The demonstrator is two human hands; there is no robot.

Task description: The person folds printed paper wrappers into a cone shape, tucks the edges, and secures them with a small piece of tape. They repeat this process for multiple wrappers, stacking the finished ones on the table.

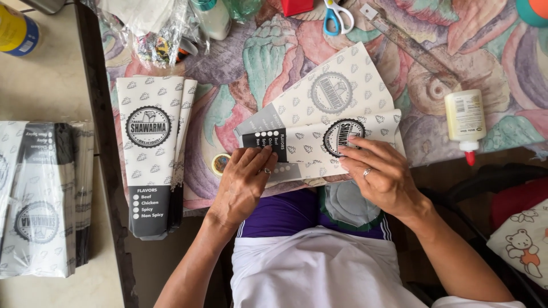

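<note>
Left hand (pixel 242 185): your fingers lie flat, pressing the dark end of the white leaf-printed paper sleeve (pixel 319 145).
Right hand (pixel 379 174): fingers spread flat on its round emblem.
Sleeve: near edge of the floral-cloth surface (pixel 445 51).
Risk: uneven pressure could skew the fold.

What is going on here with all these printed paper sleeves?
A person presses a printed paper sleeve flat on a floral tablecloth. The left hand lies on its dark end, the right hand on its round emblem. Another sleeve lies under it. A stack of finished sleeves sits to the left, a glue bottle to the right, scissors at the top.
</note>
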